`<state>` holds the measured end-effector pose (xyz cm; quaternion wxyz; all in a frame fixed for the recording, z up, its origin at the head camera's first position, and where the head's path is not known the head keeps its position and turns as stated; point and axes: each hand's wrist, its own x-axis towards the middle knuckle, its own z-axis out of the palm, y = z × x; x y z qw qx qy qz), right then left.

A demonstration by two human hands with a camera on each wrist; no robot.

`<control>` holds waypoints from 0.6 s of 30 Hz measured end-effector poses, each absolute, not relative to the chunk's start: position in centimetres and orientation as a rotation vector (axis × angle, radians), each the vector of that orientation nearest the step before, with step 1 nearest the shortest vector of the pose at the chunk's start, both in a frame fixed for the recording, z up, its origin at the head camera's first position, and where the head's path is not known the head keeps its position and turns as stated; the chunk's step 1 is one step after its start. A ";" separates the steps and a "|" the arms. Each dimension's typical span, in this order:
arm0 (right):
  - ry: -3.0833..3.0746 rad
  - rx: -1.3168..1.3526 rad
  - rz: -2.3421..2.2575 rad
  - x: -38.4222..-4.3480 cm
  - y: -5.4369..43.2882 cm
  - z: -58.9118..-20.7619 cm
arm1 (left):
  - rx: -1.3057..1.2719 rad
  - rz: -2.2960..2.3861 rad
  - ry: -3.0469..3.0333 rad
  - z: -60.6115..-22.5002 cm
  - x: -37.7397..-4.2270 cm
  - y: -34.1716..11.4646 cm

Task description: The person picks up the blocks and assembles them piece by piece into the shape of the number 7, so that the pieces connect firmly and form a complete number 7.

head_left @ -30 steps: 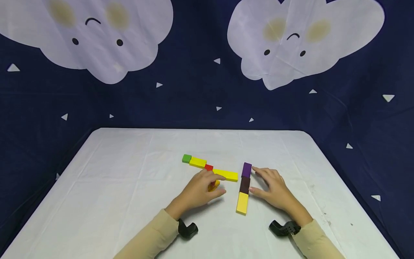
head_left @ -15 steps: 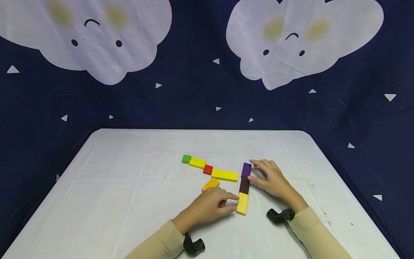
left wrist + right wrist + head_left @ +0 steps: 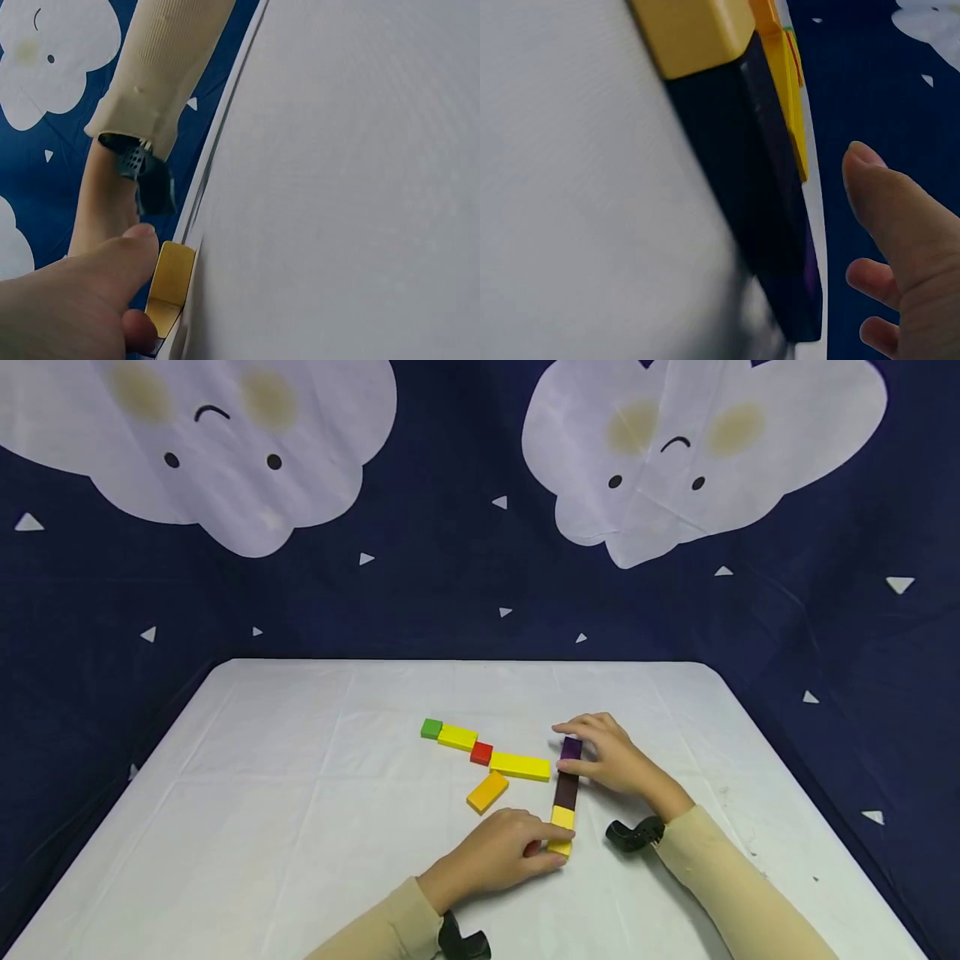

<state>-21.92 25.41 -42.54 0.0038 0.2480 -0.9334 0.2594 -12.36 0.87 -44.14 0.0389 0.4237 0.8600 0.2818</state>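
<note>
A row of three blocks runs toward the person: a purple block [image 3: 572,747] at the far end, a dark brown block [image 3: 566,792] in the middle and a pale yellow block [image 3: 563,818] at the near end. My left hand [image 3: 495,856] lies at the near end, index finger reaching across the yellow block and thumb beside its near edge. Over the purple block is my right hand [image 3: 611,756], thumb and index finger spread apart. In the right wrist view the right thumb [image 3: 889,202] stands apart from the row. An orange block [image 3: 487,792] lies beyond my left hand.
Left of the row, a slanting line holds a long yellow block [image 3: 520,766], a red block [image 3: 482,753], a shorter yellow block [image 3: 457,737] and a green block [image 3: 431,728]. All rest on a white-covered table [image 3: 262,777]. Behind it hangs a dark blue cloud-print cloth [image 3: 450,610].
My left hand has drawn back from the orange block toward the right, onto the near yellow block. My right hand has moved up and left along the row, over the purple block.
</note>
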 end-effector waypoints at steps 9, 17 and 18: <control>-2.985 0.915 0.788 -23.2 24.0 -42.3 | 1.312 0.891 2.639 -44.6 -12.5 0.9; -3.066 0.917 0.786 -23.7 23.4 -42.6 | 1.323 0.863 2.641 -44.8 -12.7 1.1; -3.072 0.918 0.789 -23.7 23.3 -42.6 | 1.320 0.862 2.640 -44.8 -12.7 1.1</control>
